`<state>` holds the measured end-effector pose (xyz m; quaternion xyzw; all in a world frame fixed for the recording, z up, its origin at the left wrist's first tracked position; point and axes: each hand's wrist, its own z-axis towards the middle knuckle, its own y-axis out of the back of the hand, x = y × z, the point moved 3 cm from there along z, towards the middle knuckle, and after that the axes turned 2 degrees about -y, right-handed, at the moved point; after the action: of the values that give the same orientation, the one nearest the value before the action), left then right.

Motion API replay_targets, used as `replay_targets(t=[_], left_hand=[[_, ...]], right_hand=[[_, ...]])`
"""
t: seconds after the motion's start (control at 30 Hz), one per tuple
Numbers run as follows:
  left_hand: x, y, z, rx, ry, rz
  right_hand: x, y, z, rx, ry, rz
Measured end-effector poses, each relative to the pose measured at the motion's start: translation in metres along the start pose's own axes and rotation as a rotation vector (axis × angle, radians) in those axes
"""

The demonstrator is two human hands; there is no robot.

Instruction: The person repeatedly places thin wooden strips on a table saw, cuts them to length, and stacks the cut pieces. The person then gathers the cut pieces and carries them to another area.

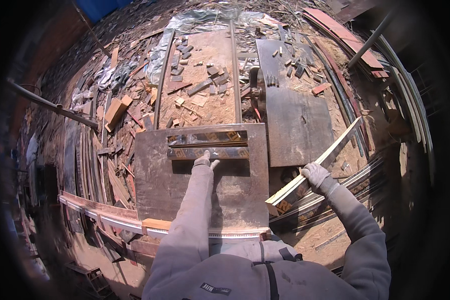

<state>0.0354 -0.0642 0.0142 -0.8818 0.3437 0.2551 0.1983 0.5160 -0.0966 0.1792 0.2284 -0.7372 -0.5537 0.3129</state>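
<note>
The patterned strip (208,152) lies flat on the near metal plate (155,185), just beside a second strip of the same kind (207,138) on its far side. It is pressed down by the left hand (204,160), gloved, with the fingers laid on its near edge; whether the fingers are curled over the edge cannot be told from this view. A long pale wooden plank (315,170) is gripped by the right hand (317,176), closed around it near its middle, with the near end low and the far end pointing to the right and far.

The step is judged to be the feeding of stock across the plate toward the saw blade (259,90), which stands far and to the right. The strip should be kept flat and square, and pressure is best given from behind, well apart from the blade line. The plank should be held steady so that it is not swung into the dark table (295,125). Many offcuts (200,75) are scattered on the far board.
</note>
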Motion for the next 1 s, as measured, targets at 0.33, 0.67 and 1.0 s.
replay_targets(t=[0.33,0.67,1.0], left_hand=[[0.032,-0.002,-0.103,0.091,0.166,0.073],[0.031,0.147,-0.192,-0.296,-0.295,0.536],[-0.059,0.248,-0.166,-0.299,-0.368,0.731]], right_hand=[[0.03,-0.021,0.039,0.239,-0.082,-0.145],[0.212,-0.064,0.13,-0.018,0.171,0.048],[-0.075,-0.078,0.008,0.162,-0.046,-0.16]])
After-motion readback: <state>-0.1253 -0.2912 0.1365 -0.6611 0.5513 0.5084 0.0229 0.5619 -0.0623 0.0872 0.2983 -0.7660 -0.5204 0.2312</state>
